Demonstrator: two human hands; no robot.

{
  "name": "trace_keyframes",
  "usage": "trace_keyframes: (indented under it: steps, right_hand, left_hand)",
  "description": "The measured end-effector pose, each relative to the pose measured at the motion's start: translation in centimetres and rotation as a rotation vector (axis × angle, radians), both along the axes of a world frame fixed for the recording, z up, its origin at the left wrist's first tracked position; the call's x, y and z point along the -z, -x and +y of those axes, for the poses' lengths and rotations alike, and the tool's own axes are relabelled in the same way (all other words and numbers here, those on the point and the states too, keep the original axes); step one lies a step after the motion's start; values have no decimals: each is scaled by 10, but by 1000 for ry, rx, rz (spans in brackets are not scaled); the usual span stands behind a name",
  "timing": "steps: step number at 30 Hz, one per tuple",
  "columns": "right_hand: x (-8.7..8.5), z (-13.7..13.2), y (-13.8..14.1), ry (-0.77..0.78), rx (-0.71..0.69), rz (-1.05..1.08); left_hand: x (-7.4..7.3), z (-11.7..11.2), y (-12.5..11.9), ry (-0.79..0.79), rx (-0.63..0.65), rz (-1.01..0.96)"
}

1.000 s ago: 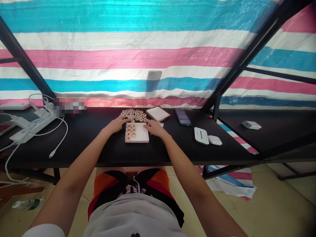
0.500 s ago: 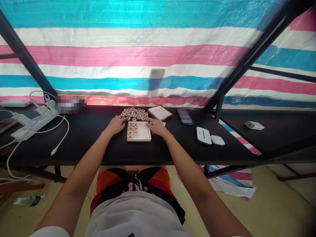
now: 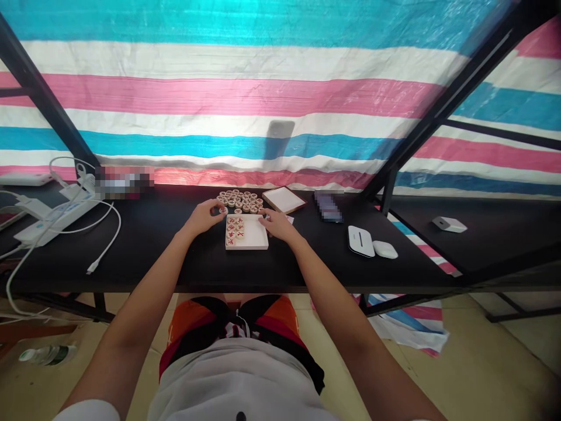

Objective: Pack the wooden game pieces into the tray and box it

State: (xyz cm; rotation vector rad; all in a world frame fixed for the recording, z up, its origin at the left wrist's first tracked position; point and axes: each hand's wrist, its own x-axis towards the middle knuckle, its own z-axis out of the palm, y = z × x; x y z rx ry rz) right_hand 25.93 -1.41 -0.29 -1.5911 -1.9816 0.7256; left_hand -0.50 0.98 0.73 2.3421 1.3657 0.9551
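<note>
A shallow white box (image 3: 256, 234) lies on the black desk in front of me. Xiangqi pieces (image 3: 235, 229) with red characters stand in two columns along its left side. Just beyond the box is a cluster of loose round xiangqi pieces (image 3: 241, 200). My left hand (image 3: 205, 216) is at the box's upper left, thumb and fingers closed around one xiangqi piece (image 3: 223, 210) at the near left of the cluster. At the box's right edge, my right hand (image 3: 279, 225) grips its upper right corner; some of its fingers are hidden.
Behind the right hand lies the box lid (image 3: 284, 200), inside up. A blurred phone (image 3: 328, 207), a white device (image 3: 361, 241) and a white earbud case (image 3: 385, 249) are to the right. On the left are a power strip (image 3: 56, 219) and white cables (image 3: 116, 237).
My left hand has drawn slightly back and closed its fingers on a piece, which has shifted a little left from the cluster. My right hand stays at the box.
</note>
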Motion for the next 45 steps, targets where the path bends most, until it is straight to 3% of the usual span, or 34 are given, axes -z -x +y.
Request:
trace_keyframes:
  steps: [2,6,12,20,29,33,38,40,45]
  right_hand:
    - [-1,0,0,2,-5,2]
    - [-1,0,0,-6,-6,-8]
    - [-3,-1,-1,10,3,-15]
    - [-3,-1,0,5,-2,-24]
    - [-1,0,-2,6,-14,-2]
    - [0,1,-2,14,-26,2]
    - [0,0,-1,26,-41,-27]
    - [1,2,0,-29,-47,-55]
    - [14,14,-4,-352,27,-98]
  left_hand:
    - [-5,-9,-11,21,116,-73]
    - [-12,-27,-30,193,412,5]
    - [-9,-30,-36,234,482,40]
    - [-13,-33,-35,221,385,109]
    - [-9,-30,-37,165,377,129]
    - [-7,-22,-32,103,236,80]
    - [7,-3,-18,26,59,53]
    - [12,3,-14,58,31,105]
    - [11,5,-10,122,-2,188]
